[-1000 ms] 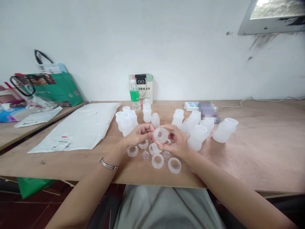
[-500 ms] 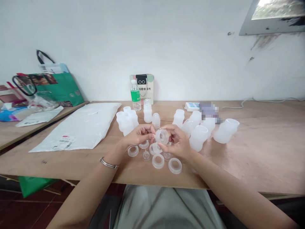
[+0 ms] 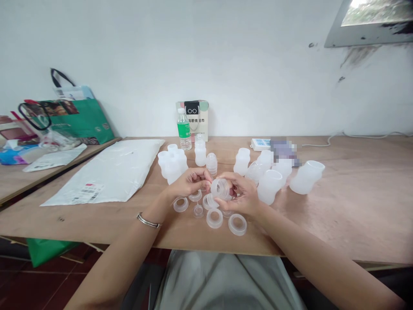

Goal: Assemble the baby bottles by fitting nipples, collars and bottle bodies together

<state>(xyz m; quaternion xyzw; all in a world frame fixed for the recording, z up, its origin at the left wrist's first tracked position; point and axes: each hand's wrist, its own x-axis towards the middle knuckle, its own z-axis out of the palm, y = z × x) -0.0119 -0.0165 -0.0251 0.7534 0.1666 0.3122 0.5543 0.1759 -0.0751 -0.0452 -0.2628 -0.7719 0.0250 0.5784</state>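
Note:
My right hand [image 3: 240,191] grips a translucent bottle collar [image 3: 220,189] between thumb and fingers, holding it tilted above the table. At the left side of this collar, my left hand [image 3: 193,181] is closed in a pinch; what lies between its fingertips is too small to make out. Below both hands lie several loose rings, among them a front ring [image 3: 214,218] and a right ring [image 3: 237,224]. A small clear nipple [image 3: 198,210] rests among them. Behind the hands stands a clear domed cap [image 3: 211,163].
White wavy bottles [image 3: 172,163] cluster on the left, and more white bottles [image 3: 269,187] stand on the right. A capped bottle [image 3: 200,153], a water bottle [image 3: 183,129] and a paper bag [image 3: 201,118] are at the back. A white plastic mailer [image 3: 112,168] covers the table's left part.
The held collar has turned slightly and shifted a little to the right. Both hands keep nearly the same place and grip; loose parts on the table look unchanged.

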